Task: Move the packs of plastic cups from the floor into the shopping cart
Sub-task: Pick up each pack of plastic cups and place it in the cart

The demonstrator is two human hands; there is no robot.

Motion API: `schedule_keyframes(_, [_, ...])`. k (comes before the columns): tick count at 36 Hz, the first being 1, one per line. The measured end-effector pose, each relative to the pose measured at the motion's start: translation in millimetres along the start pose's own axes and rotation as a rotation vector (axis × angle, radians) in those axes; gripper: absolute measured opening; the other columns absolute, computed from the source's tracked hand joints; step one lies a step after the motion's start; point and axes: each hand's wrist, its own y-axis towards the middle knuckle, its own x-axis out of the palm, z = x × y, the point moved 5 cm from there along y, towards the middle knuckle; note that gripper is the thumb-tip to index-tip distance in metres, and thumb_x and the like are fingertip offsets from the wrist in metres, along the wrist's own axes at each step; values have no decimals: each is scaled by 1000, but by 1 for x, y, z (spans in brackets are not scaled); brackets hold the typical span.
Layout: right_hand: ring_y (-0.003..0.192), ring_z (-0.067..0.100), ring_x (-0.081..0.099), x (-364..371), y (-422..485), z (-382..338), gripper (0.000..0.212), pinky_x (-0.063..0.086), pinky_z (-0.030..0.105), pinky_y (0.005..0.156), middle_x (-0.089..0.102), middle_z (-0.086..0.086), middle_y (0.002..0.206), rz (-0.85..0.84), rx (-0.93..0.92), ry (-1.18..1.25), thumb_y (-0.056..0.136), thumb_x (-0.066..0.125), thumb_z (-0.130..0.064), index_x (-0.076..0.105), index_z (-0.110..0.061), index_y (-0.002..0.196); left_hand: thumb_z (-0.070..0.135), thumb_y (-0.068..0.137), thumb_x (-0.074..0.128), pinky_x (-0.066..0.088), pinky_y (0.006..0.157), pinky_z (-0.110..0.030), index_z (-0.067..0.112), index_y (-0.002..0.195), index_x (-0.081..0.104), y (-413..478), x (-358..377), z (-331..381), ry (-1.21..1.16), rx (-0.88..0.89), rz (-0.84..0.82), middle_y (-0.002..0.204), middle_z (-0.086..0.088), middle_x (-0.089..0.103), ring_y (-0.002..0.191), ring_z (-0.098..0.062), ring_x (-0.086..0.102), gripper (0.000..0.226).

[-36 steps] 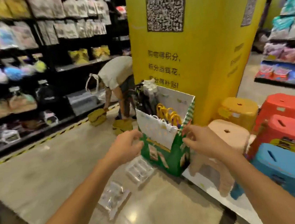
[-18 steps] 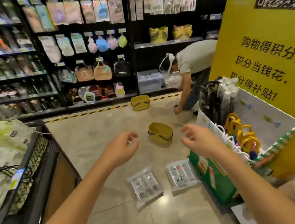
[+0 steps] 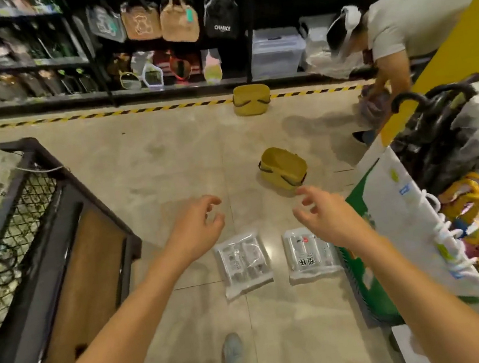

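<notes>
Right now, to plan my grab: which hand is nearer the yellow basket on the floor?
Right. The right hand reaches just short of the yellow basket; the left hand sits further off, to its left.

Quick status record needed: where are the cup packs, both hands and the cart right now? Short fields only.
packs on floor: two, side by side, apart
left pack: flat on the tiles, untouched
right pack: flat on the tiles, close to the green display box
left hand: open, empty, above the packs
right hand: open, empty, above the packs
shopping cart: to the left, already holds bagged goods
task progress: neither pack picked up yet
</notes>
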Motion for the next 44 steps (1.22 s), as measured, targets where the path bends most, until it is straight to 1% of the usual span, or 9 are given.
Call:
schedule_keyframes(8, [122, 26, 58, 80, 113, 58, 50, 50, 42, 100, 59, 10, 135, -94, 57, 92, 102, 56, -36, 43, -26, 149, 32, 96, 53, 44, 101, -38, 31, 143, 39, 86, 80, -85, -85, -152, -20, 133, -1, 45, 120, -18, 49, 48])
schedule_keyframes(11, [120, 27, 59, 125, 166, 93, 52, 51, 42, 99, 59, 10, 134, -147, 56, 89, 102, 55, -39, 42, -29, 151, 34, 97, 52, 42, 92, -29, 34, 144, 36, 119, 119, -125, -80, -221, 8, 130, 3, 45, 117, -13, 49, 50])
schedule_keyframes(24, [125, 34, 57, 453, 348, 294, 58, 46, 44, 106, 56, 20, 136, -344, 153, 120, 102, 55, -39, 34, -35, 156, 27, 95, 56, 44, 100, -40, 32, 152, 24, 226, 388, -386, -70, -502, -104, 137, -16, 44, 114, -25, 50, 65])
schedule_keyframes(30, [122, 36, 56, 603, 393, 378, 71, 45, 41, 105, 55, 21, 134, -487, 130, 133, 101, 56, -42, 20, -37, 162, 79, 81, 35, 41, 103, -58, 53, 149, 4, 254, 525, -525, -33, -482, -269, 145, -12, 45, 130, -30, 47, 79])
schedule_keyframes(33, [128, 34, 52, 657, 415, 405, 81, 39, 39, 108, 52, 15, 143, -541, 51, 148, 97, 53, -59, 9, -41, 162, 66, 87, 43, 32, 108, -61, 59, 145, 0, 265, 563, -564, -50, -574, -248, 153, -19, 32, 141, -35, 31, 73])
schedule_keyframes(35, [132, 28, 53, 680, 426, 412, 86, 41, 45, 115, 48, 8, 152, -560, -8, 185, 95, 51, -62, 1, -43, 162, 57, 89, 46, 33, 110, -55, 53, 148, -1, 271, 583, -573, -136, -546, -234, 153, -15, 35, 141, -33, 32, 76])
schedule_keyframes(37, [127, 16, 56, 693, 429, 410, 87, 43, 25, 112, 47, -3, 151, -568, -86, 233, 102, 57, -39, -4, -29, 163, 52, 90, 48, 40, 109, -42, 46, 151, -4, 273, 597, -583, -236, -486, -229, 148, -6, 44, 133, -24, 45, 81])
schedule_keyframes(41, [110, -17, 58, 693, 430, 409, 83, 42, -2, 93, 44, -21, 144, -514, -159, 297, 104, 57, -19, 1, -9, 164, 49, 92, 53, 45, 105, -45, 51, 150, -1, 270, 598, -590, -295, -480, -162, 140, -4, 50, 124, -15, 53, 80])
schedule_keyframes(44, [108, -33, 48, 668, 429, 387, 80, 41, -4, 91, 43, -30, 139, -491, -149, 311, 104, 57, -21, 5, -12, 164, 18, 97, 56, 34, 100, -3, 21, 156, 9, 269, 576, -568, -334, -421, -76, 137, 28, 38, 118, 25, 38, 76])
